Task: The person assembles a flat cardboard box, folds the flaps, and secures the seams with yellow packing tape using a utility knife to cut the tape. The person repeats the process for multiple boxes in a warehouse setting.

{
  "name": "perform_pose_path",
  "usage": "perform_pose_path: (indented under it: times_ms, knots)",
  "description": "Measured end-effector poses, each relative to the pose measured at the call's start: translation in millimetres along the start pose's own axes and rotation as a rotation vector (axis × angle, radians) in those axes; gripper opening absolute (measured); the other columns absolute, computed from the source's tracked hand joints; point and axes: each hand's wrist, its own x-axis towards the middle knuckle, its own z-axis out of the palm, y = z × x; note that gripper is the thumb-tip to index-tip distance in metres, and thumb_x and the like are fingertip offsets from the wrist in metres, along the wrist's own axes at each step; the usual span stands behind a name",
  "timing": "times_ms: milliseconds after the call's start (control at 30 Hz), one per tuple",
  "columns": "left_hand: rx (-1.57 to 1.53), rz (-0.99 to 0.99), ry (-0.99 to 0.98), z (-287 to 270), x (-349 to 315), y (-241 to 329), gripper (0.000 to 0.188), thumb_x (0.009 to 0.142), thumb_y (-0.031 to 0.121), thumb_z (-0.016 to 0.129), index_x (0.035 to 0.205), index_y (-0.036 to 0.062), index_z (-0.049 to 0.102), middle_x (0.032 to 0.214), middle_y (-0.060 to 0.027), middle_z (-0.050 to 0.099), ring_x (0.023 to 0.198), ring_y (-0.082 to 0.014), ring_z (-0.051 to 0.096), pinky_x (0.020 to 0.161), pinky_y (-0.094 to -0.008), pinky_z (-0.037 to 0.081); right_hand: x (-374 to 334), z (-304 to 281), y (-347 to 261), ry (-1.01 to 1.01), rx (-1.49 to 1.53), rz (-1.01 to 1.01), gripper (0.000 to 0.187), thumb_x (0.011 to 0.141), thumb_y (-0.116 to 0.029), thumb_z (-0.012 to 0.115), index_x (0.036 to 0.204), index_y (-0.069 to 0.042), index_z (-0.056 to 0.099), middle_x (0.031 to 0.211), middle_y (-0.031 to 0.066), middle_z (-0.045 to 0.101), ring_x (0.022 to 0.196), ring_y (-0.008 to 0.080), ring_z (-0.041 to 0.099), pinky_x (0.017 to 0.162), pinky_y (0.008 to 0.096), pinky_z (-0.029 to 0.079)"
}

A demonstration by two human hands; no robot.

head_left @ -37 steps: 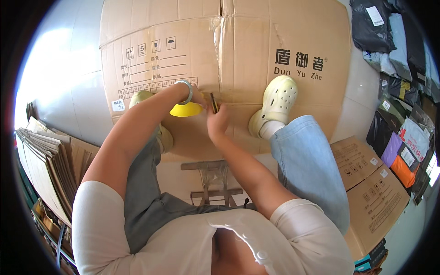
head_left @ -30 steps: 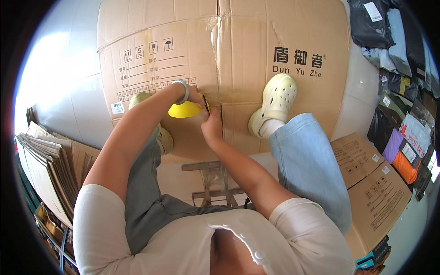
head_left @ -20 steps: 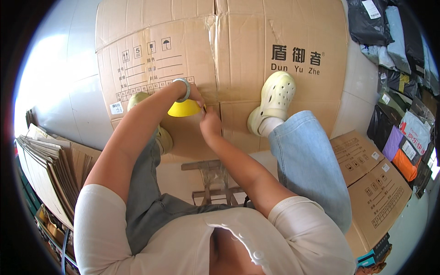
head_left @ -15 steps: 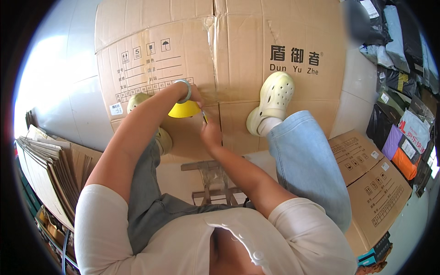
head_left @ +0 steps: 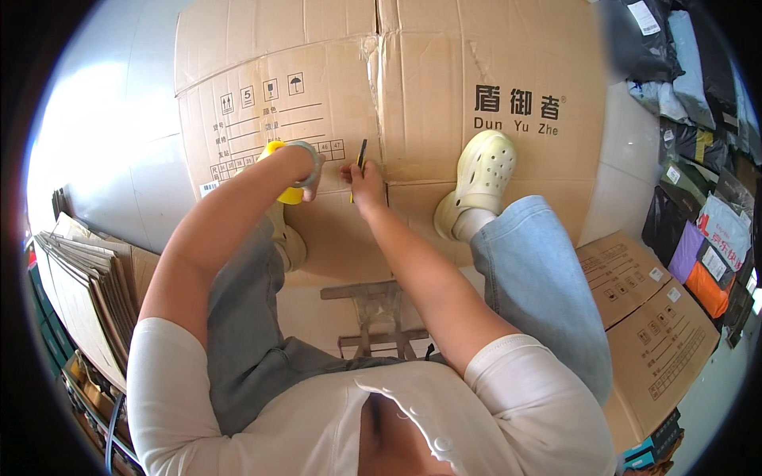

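Observation:
My left hand (head_left: 311, 182) grips a yellow roll of tape (head_left: 291, 196), which shows on both sides of the wrist; a pale bracelet (head_left: 315, 164) and the forearm hide much of it. To its right, my right hand (head_left: 367, 189) is closed round a slim utility knife (head_left: 363, 151) with yellow and black parts, its dark end pointing away from me. Both hands are above a large brown cardboard box (head_left: 429, 87) with a taped seam along its middle, apart from each other.
Pale clogs (head_left: 486, 166) on my feet rest on the cardboard. A small wooden stool (head_left: 373, 305) is between my legs. Folded cardboard sheets (head_left: 87, 293) stand at the left, another carton (head_left: 655, 349) lies at the right, and wrapped parcels (head_left: 686, 159) are piled at the far right.
My left hand has moved left with the tape roll, away from the right hand. The knife has lifted and shows more fully. The view has shifted slightly.

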Motion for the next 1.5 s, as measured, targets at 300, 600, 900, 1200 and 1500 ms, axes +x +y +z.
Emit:
perform_pose_path:
  times_ms: [300, 600, 900, 1200, 1500]
  knots:
    - [-0.632, 0.449, 0.128, 25.9, -115.4, -51.8, 0.073, 0.070, 0.031, 0.076, 0.129, 0.0164, 0.035, 0.113, -0.0184, 0.057, 0.101, -0.0329, 0.058, 0.084, -0.0426, 0.049, -41.2, -54.4, 68.6, 0.288, -0.116, 0.218, 0.022, 0.087, -0.019, 0.055, 0.091, 0.003, 0.052, 0.079, 0.0147, 0.063, 0.074, 0.0238, 0.064, 0.065, 0.0363, 0.050]
    - [-1.525, 1.171, 0.514, 100.8, -310.4, 18.2, 0.024, 0.093, 0.016, 0.051, 0.115, 0.0144, 0.039, 0.103, -0.0180, 0.057, 0.084, -0.0271, 0.063, 0.071, -0.0402, 0.055, -122.2, -20.8, -203.8, 0.426, -0.131, -0.645, 0.024, 0.084, -0.023, 0.062, 0.080, 0.000, 0.056, 0.069, 0.0048, 0.055, 0.061, 0.0135, 0.050, 0.058, 0.0287, 0.043]
    - [-1.621, 1.417, 1.022, 222.6, -409.2, 124.7, 0.024, 0.094, 0.014, 0.051, 0.114, 0.0102, 0.039, 0.104, -0.0168, 0.060, 0.094, -0.0254, 0.063, 0.073, -0.0407, 0.058, -416.2, -14.3, -362.8, -0.050, -0.039, -0.802, 0.022, 0.089, -0.020, 0.062, 0.104, -0.004, 0.062, 0.086, -0.0036, 0.061, 0.060, -0.0010, 0.040, 0.050, 0.0148, 0.031]
    - [-1.761, 1.508, 1.203, 326.4, -395.4, 205.9, 0.028, 0.094, 0.012, 0.051, 0.118, 0.0102, 0.036, 0.096, -0.0153, 0.063, 0.082, -0.0227, 0.065, 0.068, -0.0341, 0.056, -500.2, -37.8, -267.9, -0.272, -0.113, -0.756, 0.024, 0.084, -0.017, 0.069, 0.103, -0.003, 0.062, 0.100, 0.0025, 0.060, 0.087, 0.0090, 0.055, 0.078, 0.0200, 0.042]
    - [-1.568, 1.420, 1.300, 360.0, -394.2, 215.0, 0.033, 0.095, 0.013, 0.051, 0.122, 0.0097, 0.033, 0.099, -0.0152, 0.061, 0.079, -0.0203, 0.065, 0.069, -0.0278, 0.052, -536.4, -40.8, -256.7, -0.187, -0.266, -1.001, 0.012, 0.081, -0.011, 0.070, 0.087, -0.003, 0.063, 0.092, 0.0057, 0.056, 0.081, 0.0130, 0.055, 0.070, 0.0237, 0.045]
